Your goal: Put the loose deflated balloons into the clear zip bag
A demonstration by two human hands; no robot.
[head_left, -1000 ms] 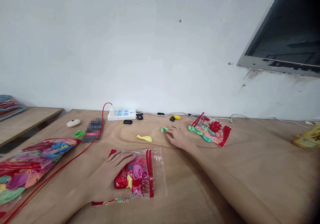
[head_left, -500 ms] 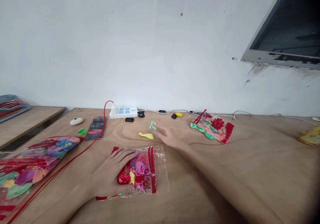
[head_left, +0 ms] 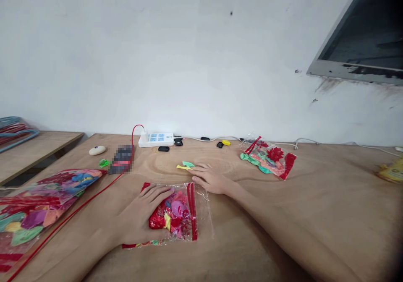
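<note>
My left hand (head_left: pixel 134 215) lies spread over a clear plastic bag of balloons (head_left: pixel 181 210), which has red stripes and holds pink, red and yellow ones. Its thumb reaches along the bag's near edge. Farther back, my right hand (head_left: pixel 214 179) is palm down with fingers stretched out and thumb apart. Those fingertips touch or nearly touch a yellow balloon (head_left: pixel 182 167). A limp green balloon (head_left: pixel 188 164) lies against the yellow one, just beyond the fingertips. Whether the right fingers grip anything is not visible.
A larger balloon bag (head_left: pixel 47 206) lies at left, a smaller bag (head_left: pixel 270 158) at back right. A white power strip (head_left: pixel 155 139) stands by the wall, with a red cable (head_left: pixel 91 198) running across the table. Near it are a blurred dark device (head_left: pixel 121 158) and a whitish oval object (head_left: pixel 97 150).
The green balloon now lies against the yellow one, slightly nearer me. My right hand has come a little toward me, its fingers spreading. My left hand stays on the bag.
</note>
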